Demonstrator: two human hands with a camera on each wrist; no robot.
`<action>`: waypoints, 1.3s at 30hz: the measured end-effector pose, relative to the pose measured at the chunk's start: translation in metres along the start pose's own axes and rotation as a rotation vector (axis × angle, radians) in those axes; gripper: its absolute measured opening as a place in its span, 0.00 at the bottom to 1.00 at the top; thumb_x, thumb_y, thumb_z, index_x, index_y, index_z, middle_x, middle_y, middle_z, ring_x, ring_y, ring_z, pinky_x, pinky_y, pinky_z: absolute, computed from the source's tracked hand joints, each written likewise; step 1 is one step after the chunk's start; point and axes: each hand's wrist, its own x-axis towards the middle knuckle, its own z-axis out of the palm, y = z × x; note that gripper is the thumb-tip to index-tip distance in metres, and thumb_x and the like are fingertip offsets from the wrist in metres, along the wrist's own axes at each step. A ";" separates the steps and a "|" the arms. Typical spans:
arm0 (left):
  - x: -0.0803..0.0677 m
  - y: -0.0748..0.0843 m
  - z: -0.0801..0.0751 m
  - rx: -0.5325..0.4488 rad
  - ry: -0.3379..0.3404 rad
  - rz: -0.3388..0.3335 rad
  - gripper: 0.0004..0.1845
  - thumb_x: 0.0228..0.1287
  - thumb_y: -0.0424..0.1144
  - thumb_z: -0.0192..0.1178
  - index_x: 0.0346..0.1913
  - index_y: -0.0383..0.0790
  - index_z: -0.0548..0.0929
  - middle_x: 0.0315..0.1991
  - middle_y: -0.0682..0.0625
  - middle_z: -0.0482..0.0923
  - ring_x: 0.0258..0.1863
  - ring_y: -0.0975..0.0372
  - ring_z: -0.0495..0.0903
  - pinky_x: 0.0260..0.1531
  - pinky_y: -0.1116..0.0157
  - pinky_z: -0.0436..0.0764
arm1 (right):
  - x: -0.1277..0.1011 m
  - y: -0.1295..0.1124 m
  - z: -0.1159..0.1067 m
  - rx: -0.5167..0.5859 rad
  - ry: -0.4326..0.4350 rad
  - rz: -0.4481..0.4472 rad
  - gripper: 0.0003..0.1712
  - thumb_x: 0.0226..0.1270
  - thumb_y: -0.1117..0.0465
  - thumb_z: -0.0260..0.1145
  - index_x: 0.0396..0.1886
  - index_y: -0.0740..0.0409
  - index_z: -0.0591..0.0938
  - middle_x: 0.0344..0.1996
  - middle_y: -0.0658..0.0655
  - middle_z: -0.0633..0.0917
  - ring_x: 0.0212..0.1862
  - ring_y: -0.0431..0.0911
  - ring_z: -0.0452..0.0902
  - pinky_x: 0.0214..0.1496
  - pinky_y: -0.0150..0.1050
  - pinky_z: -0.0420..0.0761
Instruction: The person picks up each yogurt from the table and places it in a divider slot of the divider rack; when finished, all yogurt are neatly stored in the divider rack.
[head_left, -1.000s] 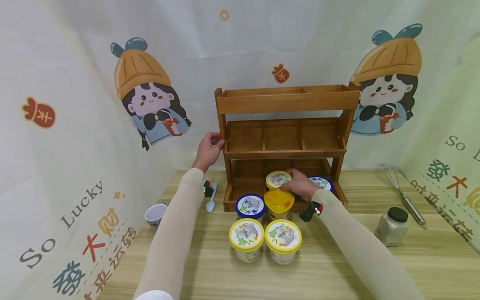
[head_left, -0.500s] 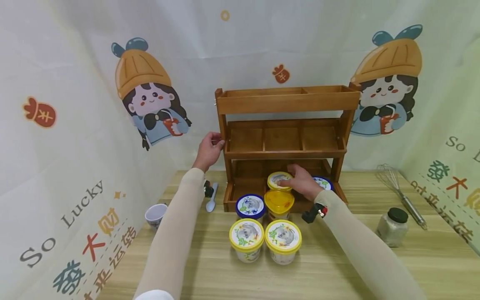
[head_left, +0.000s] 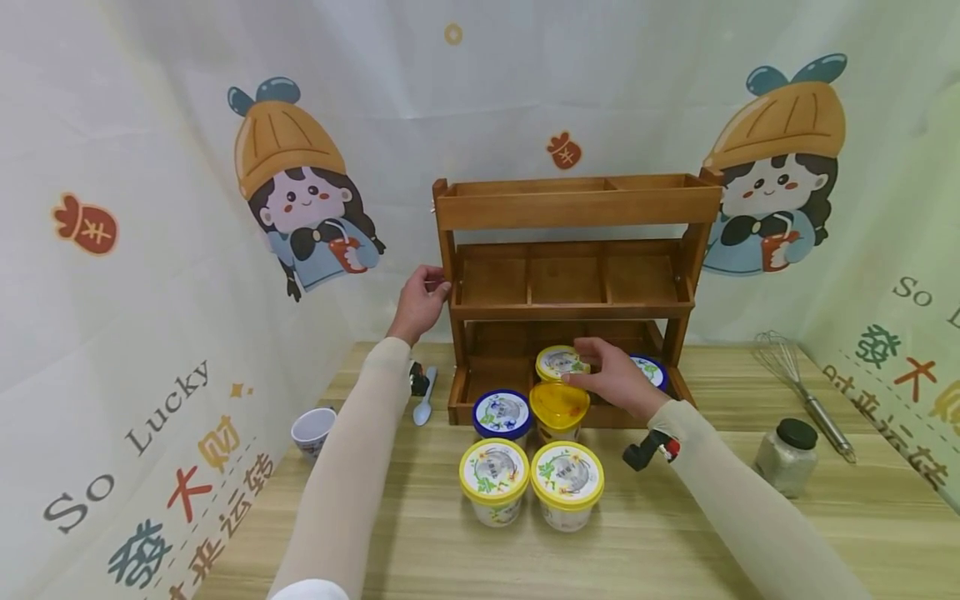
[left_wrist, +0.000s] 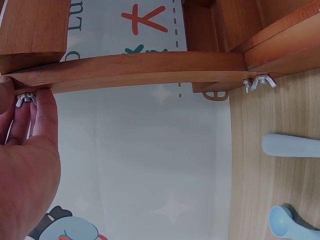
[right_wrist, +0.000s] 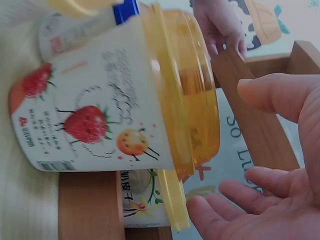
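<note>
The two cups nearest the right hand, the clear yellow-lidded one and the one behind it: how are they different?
The strawberry cup has a see-through yellow dome lid; the yellow-rimmed cup has a flat printed lid. The strawberry cup stands on the table; the yellow-rimmed cup sits in the wooden rack's bottom tier, by the right hand. Both are round tubs with yellow on top.

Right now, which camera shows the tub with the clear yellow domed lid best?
The right wrist view: the domed-lid tub fills the frame, strawberry print readable. The head view shows it small, from above, among other tubs. The left wrist view misses it.

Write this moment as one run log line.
left hand: holds wooden rack side post | right hand: open, beside yellow-lidded cup on bottom shelf
</note>
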 end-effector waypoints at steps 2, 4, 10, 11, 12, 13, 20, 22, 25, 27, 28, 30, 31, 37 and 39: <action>0.000 0.000 0.000 0.002 0.000 -0.002 0.18 0.83 0.38 0.56 0.68 0.37 0.74 0.65 0.39 0.78 0.67 0.47 0.77 0.65 0.48 0.82 | -0.005 0.001 0.001 -0.017 -0.020 -0.018 0.46 0.70 0.47 0.74 0.80 0.58 0.66 0.79 0.63 0.70 0.78 0.63 0.67 0.77 0.61 0.74; 0.000 0.001 0.000 0.005 0.001 -0.006 0.18 0.83 0.39 0.56 0.68 0.37 0.74 0.65 0.40 0.78 0.67 0.48 0.77 0.65 0.48 0.82 | -0.009 0.002 0.002 -0.037 -0.040 -0.041 0.46 0.70 0.46 0.74 0.79 0.58 0.67 0.78 0.63 0.71 0.78 0.63 0.68 0.75 0.61 0.76; -0.002 0.003 0.000 0.005 0.005 -0.013 0.18 0.83 0.39 0.55 0.68 0.37 0.74 0.65 0.40 0.77 0.67 0.48 0.77 0.65 0.48 0.81 | -0.020 0.007 0.008 -0.064 -0.088 -0.086 0.47 0.70 0.42 0.74 0.79 0.59 0.68 0.77 0.63 0.72 0.76 0.63 0.69 0.75 0.61 0.76; -0.003 0.003 0.001 0.004 0.005 -0.014 0.18 0.83 0.38 0.55 0.68 0.37 0.74 0.65 0.39 0.77 0.67 0.48 0.77 0.65 0.49 0.82 | -0.022 0.008 0.010 -0.060 -0.096 -0.088 0.47 0.69 0.42 0.74 0.80 0.59 0.68 0.77 0.63 0.72 0.76 0.63 0.69 0.76 0.61 0.75; -0.003 0.004 0.001 0.006 0.006 -0.014 0.18 0.83 0.38 0.55 0.68 0.37 0.74 0.65 0.39 0.77 0.67 0.48 0.77 0.65 0.49 0.82 | -0.023 0.009 0.011 -0.060 -0.104 -0.090 0.48 0.69 0.42 0.75 0.80 0.59 0.67 0.77 0.63 0.72 0.77 0.63 0.68 0.76 0.61 0.74; -0.004 0.004 0.001 0.005 0.005 -0.016 0.18 0.83 0.38 0.55 0.68 0.37 0.74 0.65 0.39 0.77 0.67 0.48 0.77 0.65 0.49 0.82 | -0.024 0.010 0.012 -0.065 -0.113 -0.098 0.48 0.69 0.42 0.74 0.80 0.59 0.67 0.77 0.64 0.72 0.77 0.63 0.68 0.76 0.61 0.74; -0.005 0.004 0.000 0.002 0.001 -0.015 0.18 0.83 0.38 0.56 0.68 0.36 0.74 0.65 0.39 0.78 0.67 0.48 0.77 0.65 0.48 0.82 | -0.029 0.015 0.017 -0.076 -0.154 -0.106 0.52 0.66 0.41 0.77 0.81 0.58 0.66 0.76 0.65 0.73 0.73 0.61 0.73 0.76 0.58 0.75; -0.004 0.004 0.000 -0.001 0.000 -0.009 0.18 0.83 0.38 0.55 0.68 0.36 0.74 0.65 0.39 0.78 0.67 0.47 0.77 0.65 0.48 0.81 | -0.029 0.016 0.018 -0.094 -0.147 -0.106 0.52 0.65 0.41 0.77 0.80 0.58 0.67 0.75 0.65 0.74 0.72 0.60 0.75 0.75 0.58 0.76; -0.003 0.004 -0.001 -0.002 -0.001 -0.003 0.18 0.83 0.37 0.55 0.68 0.36 0.74 0.65 0.39 0.78 0.68 0.47 0.77 0.65 0.48 0.81 | -0.028 0.017 0.019 -0.116 -0.135 -0.096 0.52 0.64 0.41 0.78 0.80 0.57 0.67 0.75 0.64 0.74 0.70 0.60 0.76 0.75 0.58 0.77; -0.002 0.005 -0.001 0.001 0.001 -0.002 0.18 0.83 0.38 0.55 0.68 0.36 0.74 0.65 0.39 0.78 0.68 0.47 0.77 0.65 0.48 0.81 | -0.028 0.017 0.020 -0.135 -0.130 -0.081 0.53 0.63 0.41 0.79 0.80 0.56 0.66 0.74 0.64 0.74 0.70 0.60 0.76 0.75 0.59 0.77; -0.002 0.005 -0.001 0.002 0.002 -0.003 0.18 0.83 0.38 0.55 0.68 0.36 0.74 0.66 0.39 0.78 0.68 0.47 0.77 0.66 0.48 0.81 | -0.028 0.017 0.021 -0.142 -0.127 -0.074 0.53 0.62 0.41 0.80 0.80 0.56 0.66 0.74 0.64 0.75 0.69 0.60 0.76 0.75 0.59 0.77; -0.002 0.006 -0.001 0.001 0.004 -0.005 0.18 0.83 0.38 0.56 0.68 0.37 0.74 0.66 0.39 0.78 0.68 0.48 0.77 0.66 0.48 0.81 | -0.028 0.017 0.022 -0.158 -0.121 -0.065 0.54 0.61 0.41 0.80 0.80 0.55 0.66 0.73 0.64 0.75 0.68 0.59 0.77 0.74 0.60 0.77; -0.001 0.006 -0.001 0.000 0.005 -0.007 0.18 0.83 0.38 0.56 0.68 0.37 0.74 0.66 0.40 0.78 0.68 0.48 0.77 0.66 0.49 0.81 | -0.028 0.016 0.023 -0.160 -0.118 -0.061 0.54 0.61 0.41 0.80 0.80 0.55 0.66 0.72 0.64 0.76 0.67 0.59 0.77 0.74 0.59 0.77; -0.001 0.004 0.000 -0.006 0.005 -0.015 0.17 0.82 0.37 0.56 0.67 0.37 0.75 0.65 0.40 0.78 0.68 0.49 0.77 0.66 0.50 0.82 | -0.030 0.015 0.024 -0.149 -0.098 -0.062 0.53 0.61 0.43 0.81 0.79 0.56 0.67 0.70 0.64 0.77 0.64 0.57 0.79 0.73 0.58 0.78; -0.002 0.004 0.000 -0.009 0.006 -0.015 0.17 0.82 0.37 0.56 0.67 0.36 0.75 0.65 0.40 0.78 0.68 0.48 0.77 0.66 0.50 0.82 | -0.030 0.016 0.025 -0.154 -0.094 -0.063 0.53 0.61 0.43 0.81 0.79 0.57 0.66 0.70 0.65 0.76 0.64 0.58 0.79 0.73 0.58 0.78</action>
